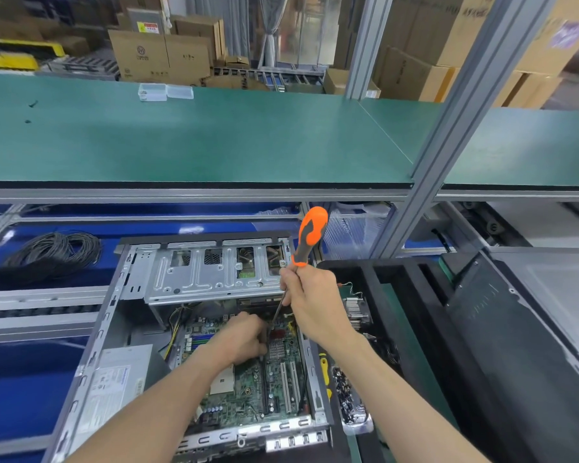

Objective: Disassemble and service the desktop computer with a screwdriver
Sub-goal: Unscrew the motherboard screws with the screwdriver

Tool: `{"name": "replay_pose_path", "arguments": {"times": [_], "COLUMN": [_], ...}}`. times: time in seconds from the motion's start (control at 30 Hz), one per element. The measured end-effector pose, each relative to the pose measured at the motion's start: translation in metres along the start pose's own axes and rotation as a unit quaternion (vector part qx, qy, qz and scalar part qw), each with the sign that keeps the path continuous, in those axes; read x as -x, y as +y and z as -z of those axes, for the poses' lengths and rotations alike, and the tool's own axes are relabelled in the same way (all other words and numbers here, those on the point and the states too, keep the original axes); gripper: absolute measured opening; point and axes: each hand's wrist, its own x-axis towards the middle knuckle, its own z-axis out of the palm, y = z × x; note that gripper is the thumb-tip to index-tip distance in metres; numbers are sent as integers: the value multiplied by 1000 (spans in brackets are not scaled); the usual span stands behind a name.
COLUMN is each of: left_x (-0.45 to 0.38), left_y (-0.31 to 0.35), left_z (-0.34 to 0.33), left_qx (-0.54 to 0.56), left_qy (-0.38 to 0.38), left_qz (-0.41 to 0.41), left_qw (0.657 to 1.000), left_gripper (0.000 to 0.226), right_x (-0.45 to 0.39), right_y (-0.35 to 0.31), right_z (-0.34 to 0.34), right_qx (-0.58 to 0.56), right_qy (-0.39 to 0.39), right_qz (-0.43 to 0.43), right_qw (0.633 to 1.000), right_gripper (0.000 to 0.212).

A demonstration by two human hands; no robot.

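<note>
Computer (194, 345), open under both my hands, side cover already off, board, power supply and drive cage not yet out: my right hand (315, 295) grips the screwdriver (310, 235) tip-down on the board (268, 379), my left hand (244, 339) curls closed beside the tip, contents hidden.
</note>
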Motion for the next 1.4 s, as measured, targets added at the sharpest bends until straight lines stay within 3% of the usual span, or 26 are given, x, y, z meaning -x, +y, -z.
{"name": "replay_pose_path", "arguments": {"times": [0.07,0.2,0.33,0.37,0.43,0.5,0.57,0.73,0.8,0.9,1.0,1.1,1.17,1.4], "left_x": [5,22,33,36,39,42,42,38,39,40,37,35,33,27], "left_y": [-3,-10,-16,-18,-21,-20,-19,-17,-19,-20,-19,-13,-9,-1], "left_z": [5,11,16,19,22,24,23,13,11,10,9,8,6,1], "left_qx": [48,191,419,428,384,330,320,498,476,348,248,132,65,34], "left_qy": [24,87,112,106,89,93,104,103,94,88,61,31,31,54], "left_qz": [8,94,212,221,212,206,217,271,263,220,182,132,100,38], "left_qw": [999,973,875,870,894,916,916,817,834,907,950,982,992,997], "left_gripper": [2,16,16,20,27,19,12,17,18,13,4,18,39,56], "right_x": [1,6,8,8,8,8,7,9,9,7,7,7,6,1], "right_y": [2,4,6,6,6,6,7,11,11,8,3,-2,-6,-24], "right_z": [-2,-11,-17,-18,-18,-18,-19,-22,-22,-18,-14,-13,-12,-6], "right_qx": [-1,-4,16,15,12,15,17,24,20,15,2,-15,-24,-57], "right_qy": [-4,-3,-14,-12,2,13,11,-5,0,7,13,29,38,69], "right_qz": [-7,-11,-14,-15,-14,-3,-1,-19,-20,-16,-17,-12,-4,26], "right_qw": [1000,1000,1000,1000,1000,1000,1000,1000,1000,1000,1000,999,999,996], "right_gripper": [35,36,36,35,34,35,35,35,36,36,34,36,38,38]}}
